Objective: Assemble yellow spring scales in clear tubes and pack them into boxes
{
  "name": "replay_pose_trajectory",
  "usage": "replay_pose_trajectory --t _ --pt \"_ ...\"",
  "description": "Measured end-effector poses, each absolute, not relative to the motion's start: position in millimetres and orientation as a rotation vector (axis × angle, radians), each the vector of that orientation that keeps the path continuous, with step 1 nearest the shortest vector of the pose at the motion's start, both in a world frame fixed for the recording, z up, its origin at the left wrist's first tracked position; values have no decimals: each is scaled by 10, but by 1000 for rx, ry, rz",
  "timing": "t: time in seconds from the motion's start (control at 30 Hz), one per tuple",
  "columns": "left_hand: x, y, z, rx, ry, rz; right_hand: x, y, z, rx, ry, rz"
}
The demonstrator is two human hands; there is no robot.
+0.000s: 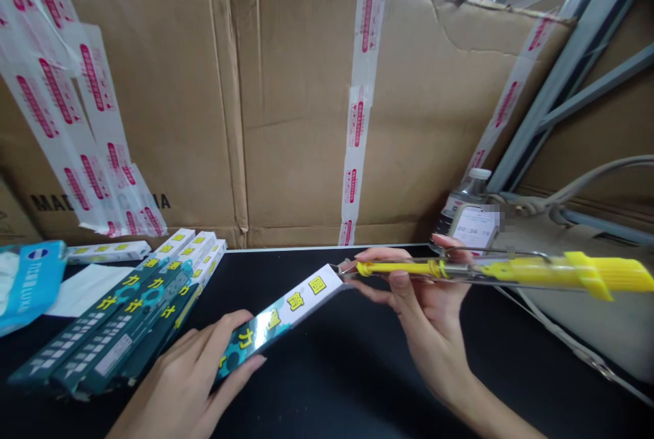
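Observation:
My left hand is closed around a long, narrow green-and-white box with yellow character labels, tilted up to the right. In my right hand is a spring scale with a clear tube, yellow inner parts and a yellow end, lying nearly level. Its left tip meets the upper end of the box; whether that end is open cannot be made out. A metal wire hook runs along the tube's upper side. Several similar boxes lie side by side left of my left hand.
A large cardboard box with printed tape stands behind the black tabletop. At left are a blue tissue pack and white paper. A bottle, a phone showing a timer and a pale bag stand at right.

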State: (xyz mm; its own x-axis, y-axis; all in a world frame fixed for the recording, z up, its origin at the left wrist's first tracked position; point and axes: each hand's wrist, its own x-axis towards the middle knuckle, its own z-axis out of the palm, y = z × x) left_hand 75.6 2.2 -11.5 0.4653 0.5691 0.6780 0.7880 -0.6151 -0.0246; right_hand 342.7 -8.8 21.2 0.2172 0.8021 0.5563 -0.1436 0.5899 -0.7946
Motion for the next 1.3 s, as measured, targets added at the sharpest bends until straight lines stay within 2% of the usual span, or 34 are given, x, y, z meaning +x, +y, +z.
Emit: replay_pose_trajectory --t 0.57,0.97,1.3 --pt "713 27 -137 -2408 -998 -886 3529 2 158 -776 -1116 1096" --pt "762 26 -85 -2361 -972 -890 3524 10 151 -883 -1114 1000" --pt "727 13 -90 -2401 -1028 -894 3595 70 155 -874 -1143 1110"
